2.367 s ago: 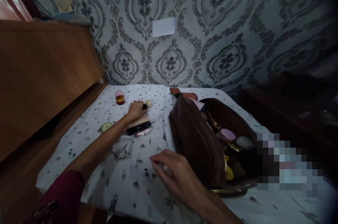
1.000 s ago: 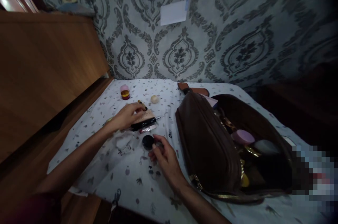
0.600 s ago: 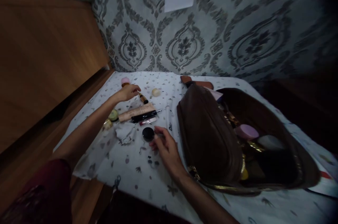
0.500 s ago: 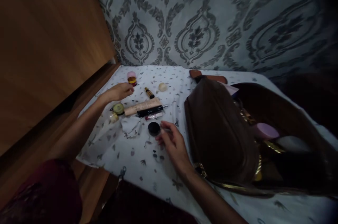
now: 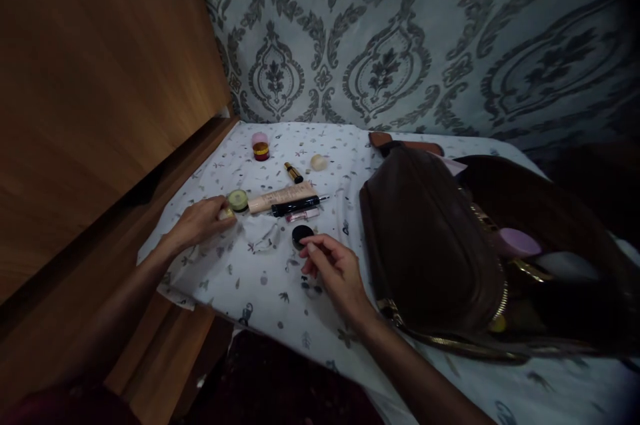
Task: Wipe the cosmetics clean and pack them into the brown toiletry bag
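Note:
My left hand [image 5: 203, 219] has its fingers closed around a small pale-yellow container [image 5: 227, 213], partly covered by the fingertips. Just beyond it stands a round green-lidded jar [image 5: 239, 199]. My right hand [image 5: 337, 271] is loosely bent with fingers apart, its fingertips at the edge of a round black-lidded jar [image 5: 302, 236]; I cannot tell if they press on it. Between the hands lie a crumpled white tissue [image 5: 261, 233], a beige tube [image 5: 280, 197], a black pen-like tube [image 5: 296, 206] and a pinkish lip gloss [image 5: 303, 215].
A large brown bag [image 5: 425, 238] lies unzipped on the right, with a pink item [image 5: 519, 242] inside. Farther back are a red jar [image 5: 261, 148], a gold-and-black lipstick [image 5: 293, 173] and a pale round piece [image 5: 319, 162]. A wooden cabinet [image 5: 110, 78] borders the left.
My left hand has come nearer, from beside the red jar to the pale-yellow container, and closed on it. My right hand has shifted slightly, its fingertips now overlapping the black-lidded jar's edge.

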Tool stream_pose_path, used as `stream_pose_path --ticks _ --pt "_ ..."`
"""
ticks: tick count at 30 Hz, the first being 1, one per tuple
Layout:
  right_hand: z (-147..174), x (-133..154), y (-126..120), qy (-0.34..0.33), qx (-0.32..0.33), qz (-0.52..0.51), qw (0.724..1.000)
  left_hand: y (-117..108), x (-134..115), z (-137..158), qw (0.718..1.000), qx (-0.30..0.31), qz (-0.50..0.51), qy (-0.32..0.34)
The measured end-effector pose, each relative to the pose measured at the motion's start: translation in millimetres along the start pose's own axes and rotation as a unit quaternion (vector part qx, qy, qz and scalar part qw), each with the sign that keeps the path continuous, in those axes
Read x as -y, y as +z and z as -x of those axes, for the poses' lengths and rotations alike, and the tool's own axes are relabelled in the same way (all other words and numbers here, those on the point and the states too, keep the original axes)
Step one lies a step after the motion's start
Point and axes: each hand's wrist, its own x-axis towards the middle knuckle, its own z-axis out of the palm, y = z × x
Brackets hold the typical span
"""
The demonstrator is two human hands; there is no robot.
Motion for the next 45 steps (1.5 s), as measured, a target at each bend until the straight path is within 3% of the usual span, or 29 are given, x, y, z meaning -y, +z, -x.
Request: stream_pose_path --ticks 3,6,8,10,14,20,26,33,38,42,45 --pt "3.2 -2.4 7.3 0.025 0.063 -0.035 0.997 -3.9 -16.4 12.6 0.976 0.018 0.202 0.074" --pt "6.0 -2.3 18.4 0.095 0.112 -0.162 0.976 5.1 -46.1 27.3 0.902 0.054 0.403 0.146" --pt "6.1 -1.5 23.1 0.129 0.133 -0.26 0.948 16.2 -65.9 34.3 0.868 0.048 0.457 0.187" --pt "4.8 -0.9 23.4 0.147 0.141 -0.318 0.926 27.1 -80.3 37.2 0.857 0.027 0.466 0.218" --pt "2.3 1.0 15.7 0.165 0.107 -0.356 0.913 37.8 -89.8 33.4 0.862 0.002 0.436 0.258" --pt "0.4 7.4 9.5 0.155 0.112 -0.386 0.902 29.6 -88.7 28.6 0.875 -0.062 0.341 0.337" --pt "-6.0 8.4 -0.2 0.127 0.077 -0.39 0.909 27.2 -101.5 25.1 0.868 -0.145 0.221 0.421" --pt "-9.7 11.4 -8.5 0.039 0.038 -0.344 0.938 32.7 -106.8 7.1 0.857 -0.158 0.157 0.464" --pt "-11.2 10.3 -10.2 -0.008 0.004 -0.281 0.96 55.3 -106.4 -3.3 0.858 -0.169 0.216 0.433" --pt "-12.2 8.4 -10.4 -0.046 -0.015 -0.208 0.977 70.6 -105.6 -6.4 0.883 -0.114 0.307 0.336" --pt "-12.3 7.1 -9.5 -0.044 -0.009 -0.193 0.98 72.0 -103.5 -7.3 0.882 -0.089 0.336 0.319"
